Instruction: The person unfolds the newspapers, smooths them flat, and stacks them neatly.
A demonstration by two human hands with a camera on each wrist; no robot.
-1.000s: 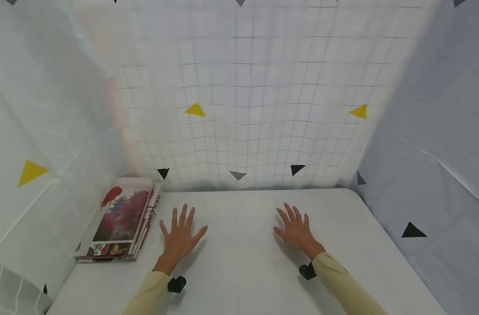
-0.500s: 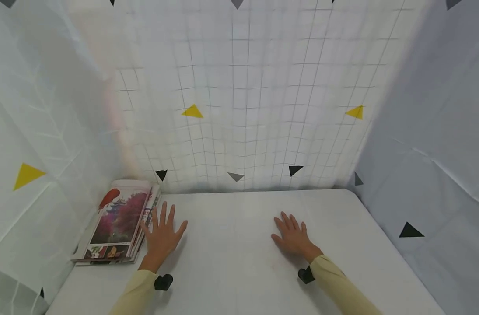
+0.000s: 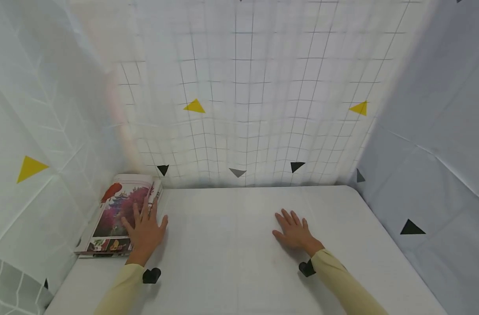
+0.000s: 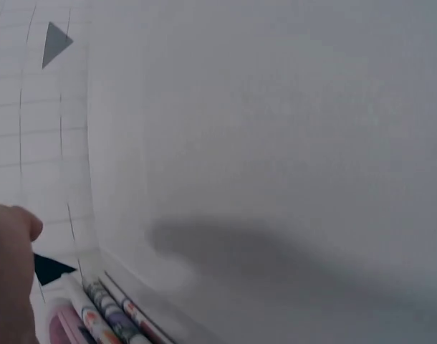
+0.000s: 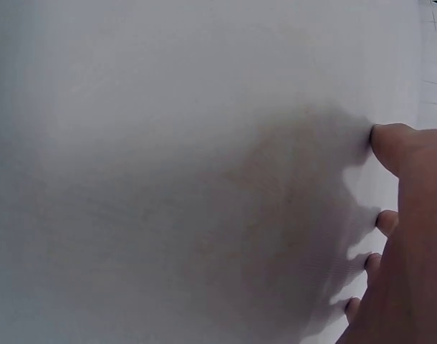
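Observation:
A stack of magazines (image 3: pixel 117 214) lies at the left of the white table; its top cover shows a pink tree and a red shape. My left hand (image 3: pixel 145 234), fingers spread, is over the stack's right side and hides part of the cover; whether it touches the paper I cannot tell. In the left wrist view the folded edges of the magazines (image 4: pixel 107 315) show below the hand (image 4: pixel 11 279). My right hand (image 3: pixel 295 232) is palm down at the table's right side with fingers spread. The right wrist view shows its fingertips at the tabletop.
The white table (image 3: pixel 231 262) ends at a back wall of gridded white sheet (image 3: pixel 255 109). White sheets also hang at the left (image 3: pixel 34 122) and right (image 3: pixel 432 131), marked with yellow, grey and black triangles. A black device sits at each wrist.
My left hand has moved left, from the bare tabletop to over the magazines. My right hand has settled slightly and otherwise stays in place.

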